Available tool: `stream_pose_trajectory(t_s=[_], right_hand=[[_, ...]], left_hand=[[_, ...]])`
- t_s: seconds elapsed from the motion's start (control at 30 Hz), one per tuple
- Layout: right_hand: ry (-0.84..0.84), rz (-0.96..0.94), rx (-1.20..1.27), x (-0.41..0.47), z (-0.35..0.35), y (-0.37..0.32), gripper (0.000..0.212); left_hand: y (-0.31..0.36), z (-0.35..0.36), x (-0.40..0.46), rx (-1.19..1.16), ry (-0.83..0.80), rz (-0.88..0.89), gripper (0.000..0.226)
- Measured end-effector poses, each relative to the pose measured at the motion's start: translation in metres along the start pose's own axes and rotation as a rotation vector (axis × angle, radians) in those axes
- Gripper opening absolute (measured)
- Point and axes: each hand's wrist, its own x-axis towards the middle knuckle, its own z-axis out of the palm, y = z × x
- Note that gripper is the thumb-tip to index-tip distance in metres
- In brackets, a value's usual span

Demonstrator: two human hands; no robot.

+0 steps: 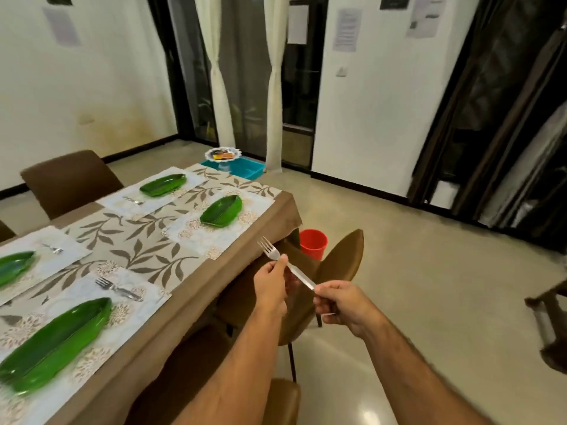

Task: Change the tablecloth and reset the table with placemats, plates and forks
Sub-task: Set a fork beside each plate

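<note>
Both hands hold one fork (287, 265) in the air just off the right edge of the surface (196, 289), over a brown chair (337, 259). The left hand (271, 285) has its grip clamped on the neck of the fork just below the tines, which point up and toward the surface; the right hand (343, 305) has its grip clamped on the end of the handle.

The surface wears a brown tablecloth (285, 210) with a leaf-patterned runner (144, 237) down its middle. Four pale floral placemats lie on it, each bearing a green leaf-shaped plate. The placemat nearest the held fork (214, 237) carries a plate (221, 211) only — its neighbours differ. The near placemat (129, 305) has a plate (55, 342) and a fork (118, 288); the far placemat (122, 200) has a plate (163, 184) and a fork (134, 200); the left placemat (52, 262) has a plate (13, 266) and a fork (52, 247).

Beyond the far end of the surface sit a teal tray (245, 168) and a scalloped dish (223, 154). A red bucket (313, 243) stands on the floor behind the chair.
</note>
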Motion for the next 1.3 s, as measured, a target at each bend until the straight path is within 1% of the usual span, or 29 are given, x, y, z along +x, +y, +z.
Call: stream_pose_trajectory(t_s=[0.1, 0.2, 0.3, 0.4, 0.5, 0.6, 0.67, 0.77, 0.87, 1.03, 1.13, 1.3], right_hand=[[-0.076, -0.038, -0.037, 0.034, -0.044, -0.021, 0.011], [-0.107, -0.031, -0.021, 0.066, -0.091, -0.035, 0.011], [-0.124, -0.041, -0.029, 0.101, -0.125, -0.054, 0.013], [-0.157, -0.062, -0.027, 0.151, -0.151, -0.075, 0.012], [-0.227, -0.079, -0.056, 0.215, -0.171, -0.093, 0.012], [-0.287, -0.049, -0.111, 0.27, -0.18, -0.11, 0.017], [-0.363, -0.004, -0.152, 0.319, -0.186, -0.126, 0.019], [-0.427, 0.011, -0.186, 0.388, -0.186, -0.158, 0.011], [-0.479, 0.052, -0.198, 0.448, -0.174, -0.18, 0.005], [-0.599, 0.094, -0.206, 0.539, -0.155, -0.207, 0.009], [-0.647, 0.101, -0.186, 0.587, -0.145, -0.222, 0.008], [-0.76, 0.19, -0.274, 0.658, -0.144, -0.243, 0.007]], left_hand=[[-0.005, 0.049, 0.015, 0.004, 0.077, 0.048, 0.018], [-0.021, 0.105, 0.027, -0.002, 0.117, 0.061, 0.018], [-0.029, 0.154, 0.046, 0.005, 0.123, 0.086, 0.012], [-0.029, 0.2, 0.083, 0.017, 0.133, 0.104, 0.012], [-0.025, 0.239, 0.138, 0.005, 0.19, 0.14, 0.013], [-0.018, 0.258, 0.191, -0.012, 0.229, 0.134, 0.01], [-0.009, 0.273, 0.232, -0.036, 0.277, 0.112, 0.009], [0.013, 0.293, 0.284, -0.104, 0.319, 0.099, 0.01], [0.028, 0.306, 0.332, -0.122, 0.382, 0.091, 0.014], [0.038, 0.319, 0.409, -0.184, 0.488, 0.087, 0.01], [0.04, 0.334, 0.447, -0.184, 0.539, 0.108, 0.019], [0.048, 0.373, 0.49, -0.233, 0.698, 0.11, 0.016]])
